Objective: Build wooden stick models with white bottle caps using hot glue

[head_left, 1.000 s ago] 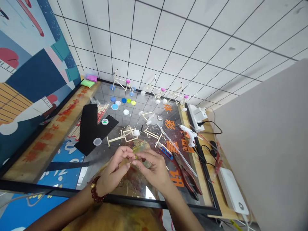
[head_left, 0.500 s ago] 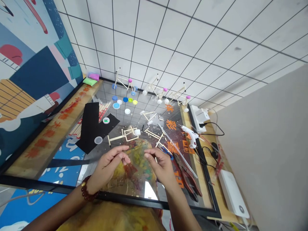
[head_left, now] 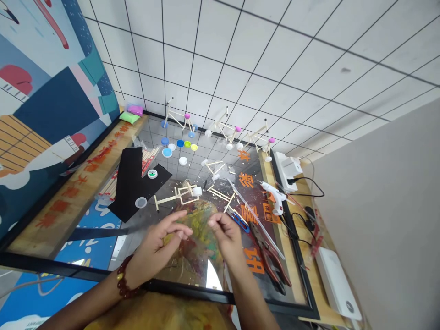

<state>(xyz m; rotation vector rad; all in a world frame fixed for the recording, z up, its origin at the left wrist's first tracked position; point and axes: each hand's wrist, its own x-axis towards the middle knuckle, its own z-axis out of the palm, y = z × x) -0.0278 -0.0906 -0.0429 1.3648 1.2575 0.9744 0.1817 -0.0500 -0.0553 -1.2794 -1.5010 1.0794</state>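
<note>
My left hand (head_left: 160, 245) hovers over the near part of the glass tabletop, its fingers loosely spread and holding nothing. To its right my right hand (head_left: 227, 236) is closed, thumb and forefinger pressed together. Whatever may be in that pinch is too small to make out. Just beyond both hands lies a small wooden-stick frame (head_left: 170, 198) with a white bottle cap (head_left: 197, 191) at its right end. A second stick piece (head_left: 225, 197) rests to the right of it. Blue-handled snips (head_left: 240, 223) are close beside my right hand.
Red-handled pliers (head_left: 271, 266), a clear glue stick (head_left: 256, 217) and a white glue gun (head_left: 275, 197) lie on the right. Three stick models with pink tops, one a bicycle-like frame (head_left: 222, 126), stand at the back. A black sheet (head_left: 129, 183) and several coloured caps (head_left: 167, 152) are further left.
My hands were together at the fingertips. They have since drawn apart, the left one going left and opening, the right one going right while staying pinched.
</note>
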